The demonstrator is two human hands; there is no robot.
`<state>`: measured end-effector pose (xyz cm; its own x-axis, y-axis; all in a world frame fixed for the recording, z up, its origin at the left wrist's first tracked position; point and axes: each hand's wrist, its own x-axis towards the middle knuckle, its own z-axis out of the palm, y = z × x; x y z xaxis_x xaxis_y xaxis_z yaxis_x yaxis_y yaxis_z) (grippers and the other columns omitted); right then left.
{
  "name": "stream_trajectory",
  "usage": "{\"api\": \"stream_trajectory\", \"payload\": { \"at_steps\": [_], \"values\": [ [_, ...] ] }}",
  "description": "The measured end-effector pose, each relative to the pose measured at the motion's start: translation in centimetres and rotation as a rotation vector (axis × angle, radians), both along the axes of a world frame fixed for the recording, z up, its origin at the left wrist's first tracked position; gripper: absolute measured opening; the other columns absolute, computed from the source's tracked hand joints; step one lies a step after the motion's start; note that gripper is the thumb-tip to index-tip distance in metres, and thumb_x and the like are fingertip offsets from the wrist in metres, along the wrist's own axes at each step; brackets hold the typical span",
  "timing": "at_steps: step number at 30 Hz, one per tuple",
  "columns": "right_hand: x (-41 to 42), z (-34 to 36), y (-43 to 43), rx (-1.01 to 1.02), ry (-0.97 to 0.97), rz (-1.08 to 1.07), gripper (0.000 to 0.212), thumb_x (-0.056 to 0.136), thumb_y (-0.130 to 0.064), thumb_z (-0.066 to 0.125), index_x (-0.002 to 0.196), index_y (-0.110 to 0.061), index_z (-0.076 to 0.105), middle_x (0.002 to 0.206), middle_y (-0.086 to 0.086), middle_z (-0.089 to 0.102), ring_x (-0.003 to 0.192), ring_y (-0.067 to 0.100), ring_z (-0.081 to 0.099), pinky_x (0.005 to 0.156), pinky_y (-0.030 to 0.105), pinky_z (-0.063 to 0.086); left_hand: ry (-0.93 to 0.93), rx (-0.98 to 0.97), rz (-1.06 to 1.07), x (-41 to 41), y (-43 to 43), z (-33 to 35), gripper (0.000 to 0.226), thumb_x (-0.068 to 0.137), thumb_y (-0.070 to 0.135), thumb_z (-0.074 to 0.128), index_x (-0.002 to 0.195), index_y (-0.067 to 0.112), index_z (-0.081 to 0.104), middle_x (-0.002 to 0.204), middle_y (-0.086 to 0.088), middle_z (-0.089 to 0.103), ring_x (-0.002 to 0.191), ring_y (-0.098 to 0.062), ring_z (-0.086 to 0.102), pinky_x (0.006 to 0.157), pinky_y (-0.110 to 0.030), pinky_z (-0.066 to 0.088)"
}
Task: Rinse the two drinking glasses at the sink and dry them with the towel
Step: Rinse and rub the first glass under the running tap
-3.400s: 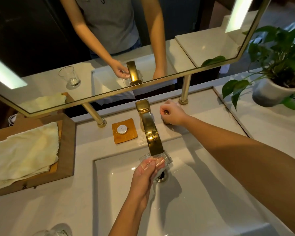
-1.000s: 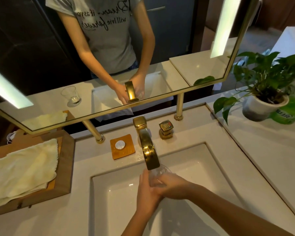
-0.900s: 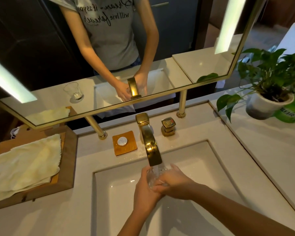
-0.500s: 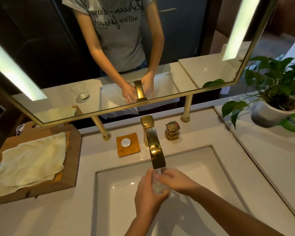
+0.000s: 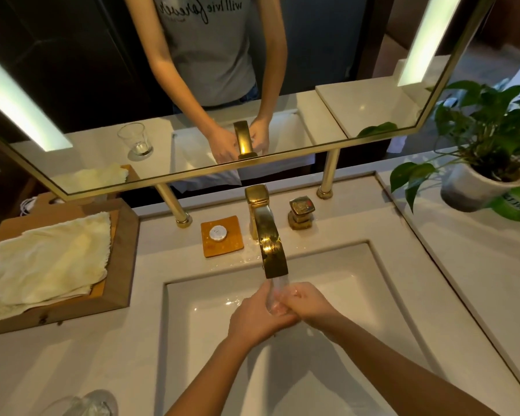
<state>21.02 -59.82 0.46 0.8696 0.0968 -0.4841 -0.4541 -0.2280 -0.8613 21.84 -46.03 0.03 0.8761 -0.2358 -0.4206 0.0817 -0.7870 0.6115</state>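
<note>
A clear drinking glass (image 5: 274,297) is under the gold faucet (image 5: 269,247), with water running onto it over the white sink (image 5: 373,295). My left hand (image 5: 254,318) grips the glass from the left. My right hand (image 5: 305,301) wraps it from the right, fingers curled on it. Most of the glass is hidden between the two hands. The second glass (image 5: 87,405) stands on the counter at the bottom left edge, partly cut off. A cream towel (image 5: 47,262) lies on the wooden tray (image 5: 123,259) at the left.
A gold tap handle (image 5: 301,212) sits right of the faucet, an orange soap dish (image 5: 222,240) to its left. A potted plant (image 5: 487,163) stands at the right. The mirror (image 5: 192,85) rests on gold posts behind the sink.
My right hand left the tap handle and joined the left on the glass under the running water. Over the last second both hands stay round the glass, turning it slightly.
</note>
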Motion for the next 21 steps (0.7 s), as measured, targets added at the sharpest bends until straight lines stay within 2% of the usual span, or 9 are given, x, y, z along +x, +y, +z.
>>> {"api": "stream_trajectory", "payload": {
  "at_steps": [2,3,5,8,10,12,14,18,21],
  "values": [
    [0.1,-0.4,0.4,0.035,0.051,-0.239,0.03,0.095,-0.032,0.056,0.077,-0.01,0.067,0.073,0.008,0.067,0.067,0.017,0.064,0.066,0.029,0.051,0.191,-0.32,0.171,-0.3,0.1,0.3,0.062,0.072,0.059,0.066,0.121,0.022,0.053,0.122,0.005,0.06,0.108,-0.017,0.06,0.091,-0.038,0.053],
    [0.1,-0.5,0.6,0.102,0.087,-0.287,0.029,0.094,-0.034,0.058,0.083,-0.008,0.067,0.077,0.009,0.069,0.068,0.017,0.066,0.065,0.027,0.052,0.275,-0.489,0.316,-0.5,0.1,0.4,0.053,0.078,0.053,0.063,0.119,0.02,0.056,0.125,-0.003,0.061,0.107,-0.023,0.062,0.088,-0.041,0.055],
    [-0.5,-0.1,1.0,0.262,0.12,-0.21,0.023,0.088,-0.031,0.067,0.094,-0.009,0.066,0.086,0.007,0.071,0.074,0.015,0.069,0.064,0.023,0.053,0.344,-0.699,0.603,-0.7,0.3,0.7,0.029,0.09,0.034,0.057,0.112,0.017,0.062,0.112,-0.016,0.066,0.091,-0.029,0.068,0.062,-0.035,0.059],
    [-1.6,-0.2,2.2,0.318,0.012,-0.028,0.014,0.085,-0.02,0.07,0.097,-0.012,0.067,0.087,0.004,0.071,0.081,0.014,0.07,0.07,0.026,0.057,0.3,-0.681,0.837,-0.6,0.0,0.6,0.021,0.093,0.023,0.052,0.105,0.008,0.06,0.096,-0.018,0.065,0.075,-0.024,0.063,0.052,-0.026,0.049],
    [-0.8,-0.3,3.4,0.155,0.008,-0.259,0.01,0.091,-0.021,0.063,0.086,-0.014,0.067,0.08,0.006,0.071,0.076,0.02,0.071,0.071,0.037,0.059,0.256,-0.692,0.873,-1.1,-1.1,0.5,0.017,0.094,0.025,0.051,0.1,0.011,0.058,0.096,-0.015,0.064,0.078,-0.024,0.063,0.058,-0.029,0.05],
    [0.2,-0.7,3.7,-0.01,0.023,-0.45,0.024,0.095,-0.024,0.056,0.075,-0.015,0.064,0.069,0.005,0.067,0.067,0.021,0.067,0.066,0.038,0.056,0.219,-0.72,0.873,-1.5,-2.1,0.4,0.013,0.095,0.028,0.051,0.098,0.016,0.056,0.098,-0.012,0.064,0.086,-0.027,0.065,0.067,-0.037,0.054],
    [0.5,-0.8,3.2,-0.039,-0.015,-0.355,0.023,0.095,-0.024,0.056,0.078,-0.012,0.065,0.071,0.006,0.068,0.069,0.02,0.067,0.069,0.038,0.056,0.249,-0.711,0.881,-1.1,-2.0,0.3,0.015,0.095,0.027,0.049,0.101,0.016,0.056,0.099,-0.012,0.063,0.088,-0.028,0.065,0.067,-0.039,0.056],
    [-0.4,-0.1,2.0,0.239,-0.131,0.106,0.008,0.091,-0.007,0.061,0.096,-0.003,0.067,0.079,0.006,0.069,0.075,0.014,0.069,0.07,0.023,0.055,0.476,-0.76,0.9,0.3,-0.4,0.9,0.03,0.096,0.024,0.041,0.106,0.002,0.058,0.087,-0.019,0.065,0.07,-0.028,0.065,0.045,-0.029,0.053],
    [0.1,0.2,1.9,0.108,-0.035,-0.092,0.022,0.095,-0.023,0.058,0.085,-0.007,0.069,0.074,0.007,0.07,0.067,0.015,0.068,0.064,0.024,0.054,0.452,-0.713,0.832,-0.3,-1.0,1.1,0.033,0.096,0.029,0.041,0.108,0.002,0.056,0.087,-0.016,0.064,0.073,-0.026,0.066,0.049,-0.029,0.054]
  ]
}}
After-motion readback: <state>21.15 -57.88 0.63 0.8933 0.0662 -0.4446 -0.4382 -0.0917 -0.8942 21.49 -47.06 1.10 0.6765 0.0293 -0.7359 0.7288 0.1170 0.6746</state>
